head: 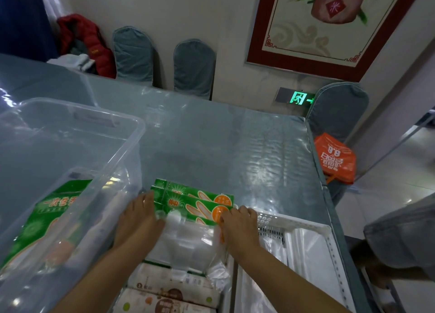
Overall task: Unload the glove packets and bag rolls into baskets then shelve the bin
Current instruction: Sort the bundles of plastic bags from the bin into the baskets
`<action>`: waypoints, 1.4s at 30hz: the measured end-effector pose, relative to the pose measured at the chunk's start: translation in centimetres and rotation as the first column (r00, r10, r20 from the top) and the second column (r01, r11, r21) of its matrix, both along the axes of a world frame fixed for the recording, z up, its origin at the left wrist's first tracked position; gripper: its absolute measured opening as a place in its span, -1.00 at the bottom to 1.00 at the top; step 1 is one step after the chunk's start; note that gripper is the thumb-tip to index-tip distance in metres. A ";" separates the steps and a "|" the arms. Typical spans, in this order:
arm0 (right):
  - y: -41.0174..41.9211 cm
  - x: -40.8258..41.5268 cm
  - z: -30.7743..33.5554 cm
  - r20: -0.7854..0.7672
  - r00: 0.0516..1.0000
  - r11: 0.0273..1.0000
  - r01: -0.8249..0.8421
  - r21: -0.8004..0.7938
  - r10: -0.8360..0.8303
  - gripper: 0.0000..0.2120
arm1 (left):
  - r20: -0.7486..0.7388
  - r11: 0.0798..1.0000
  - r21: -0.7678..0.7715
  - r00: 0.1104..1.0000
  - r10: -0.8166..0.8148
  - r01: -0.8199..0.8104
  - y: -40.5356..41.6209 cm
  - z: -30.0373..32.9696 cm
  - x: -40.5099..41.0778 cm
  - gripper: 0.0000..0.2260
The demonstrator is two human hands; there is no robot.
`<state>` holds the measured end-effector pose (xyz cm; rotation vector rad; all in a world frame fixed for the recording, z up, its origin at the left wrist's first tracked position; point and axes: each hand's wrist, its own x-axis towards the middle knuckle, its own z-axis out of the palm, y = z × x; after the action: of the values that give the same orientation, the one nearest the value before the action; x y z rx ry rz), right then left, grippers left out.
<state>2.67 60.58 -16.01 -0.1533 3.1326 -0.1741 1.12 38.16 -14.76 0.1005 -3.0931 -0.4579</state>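
Bin [77, 134] of clear plastic sits at the left on the table [211, 143], with one green glove packet [54, 218] lying inside against its near wall, seen blurred through the plastic. Just right of the bin, a stack of green-and-orange glove packets [197, 202] stands at the far end of a middle basket whose walls are mostly hidden under the goods; nearer in it lie brown-and-white printed packs [169, 289], their print too soft to read. At the right a white perforated basket [327, 239] holds pale plastic bag rolls [310, 254], their number hard to make out, and the frame cuts off its near end. The left hand [138, 218] lies with straight, relaxed fingers touching the left end of the packet stack. The right hand [237, 223] has its fingers bent down over the stack's right end, at the orange patch; whether they pinch it or merely press cannot be told. Both forearms run out of the bottom edge.
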 end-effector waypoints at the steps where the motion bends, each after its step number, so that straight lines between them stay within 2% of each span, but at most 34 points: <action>1: 0.0 -0.2 0.0 -0.011 1.000 1.000 -0.013 -0.024 0.012 -0.82 | -0.003 0.998 -0.023 0.998 -0.064 0.064 0.4 0.1 -0.6 -0.36; 5: 0.1 -0.9 0.0 -0.034 0.999 0.997 -0.037 -0.068 0.035 -0.87 | 0.035 0.922 -0.142 0.933 -0.359 0.360 2.5 -0.1 -3.1 -0.48; 9: 1.2 -2.2 0.0 -0.145 0.982 0.976 0.087 -0.200 -0.118 -0.86 | 0.014 0.846 -0.169 0.859 -0.511 0.506 5.2 -1.1 -4.4 -0.55; 12: 2.2 -3.8 0.5 -0.123 0.970 0.957 0.178 -0.229 -0.210 -0.79 | -0.048 0.868 -0.155 0.874 -0.484 0.472 6.3 -1.5 -5.0 -0.62; 16: 2.5 -5.1 0.2 -0.015 0.975 0.937 0.210 -0.280 -0.223 -0.72 | -0.081 0.890 -0.127 0.890 -0.449 0.437 7.0 -1.8 -5.5 -0.74; 19: 2.4 -5.6 -0.3 0.020 0.970 0.896 0.233 -0.379 -0.243 -0.74 | -0.089 0.904 -0.090 0.900 -0.426 0.418 7.1 -2.1 -5.5 -0.79; 24: 2.4 -5.5 -0.5 0.024 0.968 0.884 0.238 -0.402 -0.250 -0.83 | -0.152 0.920 -0.046 0.907 -0.392 0.390 6.7 -2.3 -5.4 -0.83; 26: 2.7 -5.3 -0.3 0.015 0.969 0.893 0.235 -0.384 -0.248 -0.82 | -0.163 0.922 -0.021 0.908 -0.385 0.387 6.4 -2.2 -5.4 -0.81; 30: 2.8 -5.1 -0.1 -0.011 0.976 0.920 0.203 -0.335 -0.219 -0.82 | -0.061 0.936 -0.074 0.935 -0.349 0.344 5.5 -2.5 -6.4 -0.53; 32: 2.7 -5.1 0.0 -0.020 0.975 0.922 0.203 -0.329 -0.221 -0.81 | 0.014 0.930 -0.154 0.942 -0.337 0.335 4.8 -2.8 -6.9 -0.53; 36: 2.9 -5.0 0.0 -0.023 0.973 0.936 0.213 -0.280 -0.228 -0.77 | 0.066 0.927 -0.185 0.945 -0.321 0.328 3.9 -3.0 -6.7 -0.56; 39: 3.0 -4.7 0.2 -0.014 0.974 0.933 0.212 -0.290 -0.225 -0.74 | 0.074 0.929 -0.165 0.943 -0.323 0.331 3.7 -2.4 -6.0 -0.55; 42: 3.1 -4.5 0.9 -0.039 0.968 0.925 0.226 -0.305 -0.249 -0.69 | 0.017 0.939 -0.154 0.951 -0.308 0.307 3.7 -0.6 -5.5 -0.52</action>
<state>-1.81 63.66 -15.10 0.2306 3.1705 -0.6602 -4.35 41.84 -15.37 -0.3915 -3.1303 -0.2164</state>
